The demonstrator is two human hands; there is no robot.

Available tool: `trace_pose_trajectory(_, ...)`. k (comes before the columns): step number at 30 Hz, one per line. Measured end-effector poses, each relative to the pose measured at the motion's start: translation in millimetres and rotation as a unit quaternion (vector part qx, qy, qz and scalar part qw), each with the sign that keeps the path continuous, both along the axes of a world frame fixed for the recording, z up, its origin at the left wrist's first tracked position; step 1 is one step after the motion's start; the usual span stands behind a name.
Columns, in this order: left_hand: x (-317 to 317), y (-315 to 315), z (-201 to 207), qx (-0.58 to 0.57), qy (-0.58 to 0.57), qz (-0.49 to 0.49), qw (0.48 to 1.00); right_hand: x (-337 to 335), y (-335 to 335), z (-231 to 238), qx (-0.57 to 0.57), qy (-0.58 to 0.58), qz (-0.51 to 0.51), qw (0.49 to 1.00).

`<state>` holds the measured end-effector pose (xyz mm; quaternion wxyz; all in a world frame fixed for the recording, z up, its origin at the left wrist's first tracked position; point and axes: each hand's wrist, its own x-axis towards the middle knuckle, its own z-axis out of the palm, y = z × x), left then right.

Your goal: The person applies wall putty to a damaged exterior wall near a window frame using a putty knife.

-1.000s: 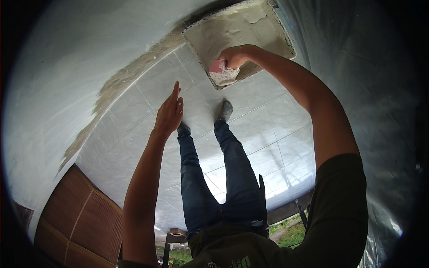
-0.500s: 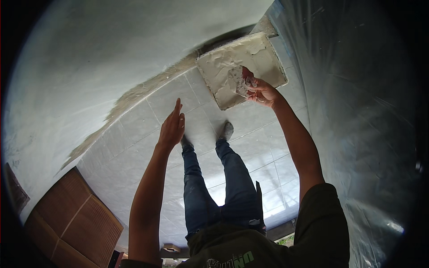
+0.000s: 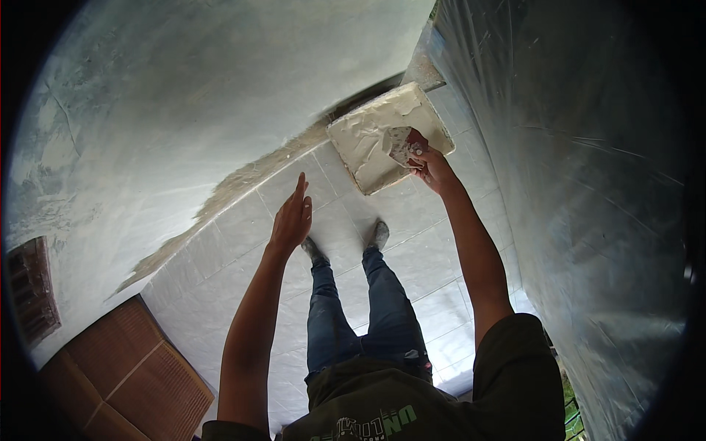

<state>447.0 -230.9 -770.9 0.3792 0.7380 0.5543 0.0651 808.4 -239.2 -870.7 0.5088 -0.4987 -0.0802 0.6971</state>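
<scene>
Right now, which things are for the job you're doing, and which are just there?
Seem part of the job:
scraper, held in the right hand
tray, on the floor
pale paste, in the tray

Seem just there:
brown panel, lower left
clear plastic sheet, hanging on the right

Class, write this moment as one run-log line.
Right hand: gripping smeared reddish scraper over tray of pale paste | Left hand: open, empty | Underfoot: tiled floor

We see white and green block lettering across the chest of the dark, short-sleeved cloth T-shirt.
</scene>
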Motion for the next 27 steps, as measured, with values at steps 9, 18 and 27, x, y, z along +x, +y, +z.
trace_pose_trajectory(9, -3, -34, -44, -0.053, 0.022, -0.027, 0.998, -53, -30, -123, -0.156, 0.028, -0.136, 0.978)
trace_pose_trajectory(18, -18, -45, -62, -0.058, 0.049, -0.043, 0.996, -81, -66, -157, -0.285, -0.098, -0.246, 0.921)
trace_pose_trajectory(27, -3, -40, -58, -0.078, 0.031, -0.036, 0.996, -103, -92, -165, -0.242, -0.194, -0.191, 0.931)
